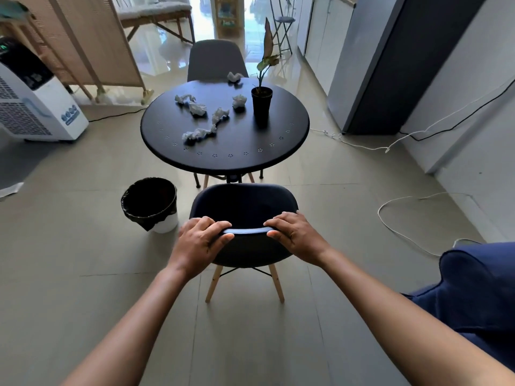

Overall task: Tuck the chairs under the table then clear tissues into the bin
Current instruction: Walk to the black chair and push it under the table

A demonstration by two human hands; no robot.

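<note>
A dark shell chair [243, 207] on wooden legs stands in front of me, its seat just short of the round black table [239, 151]. My left hand [199, 242] and my right hand [295, 235] both grip the top edge of its backrest. A second grey chair [216, 61] stands at the table's far side, close against it. Several crumpled white tissues [199, 133] lie scattered over the tabletop. A white bin [150, 203] with a black liner sits on the floor left of the near chair.
A potted plant [262, 103] stands on the table's right part. A white air cooler [33, 98] stands at the left, a tall grey cabinet [390, 65] at the right. White cables [395, 227] trail over the floor on the right. A blue cushion [473, 285] is at my right.
</note>
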